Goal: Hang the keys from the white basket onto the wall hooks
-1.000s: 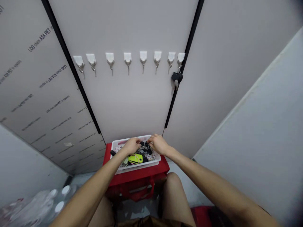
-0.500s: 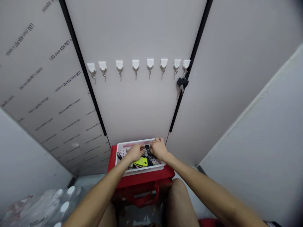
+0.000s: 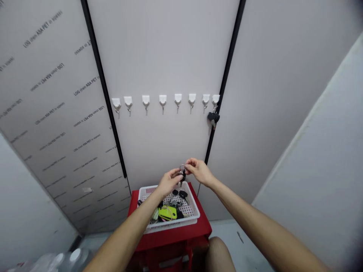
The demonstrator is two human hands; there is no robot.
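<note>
A bunch of keys (image 3: 183,174) on a metal ring hangs between my two hands, above a white plastic basket (image 3: 195,211). My right hand (image 3: 198,169) pinches the ring at its top. Fingers of my left hand (image 3: 170,182) are closed on the dark keys from the other side. In the basket lie a bright yellow-green item (image 3: 168,213), black-headed keys (image 3: 183,194) and other small dark things, partly hidden by my left forearm.
White hooks (image 3: 162,100) run in a row along the wall panel. From the rightmost one hangs another set of black keys (image 3: 213,117). The basket sits on a red surface (image 3: 202,230). Clear bottles with white caps (image 3: 75,255) stand at lower left.
Both hands have risen out of the basket, lifting the bunch of keys by its ring. The view has tilted, so the hooks appear lower.
</note>
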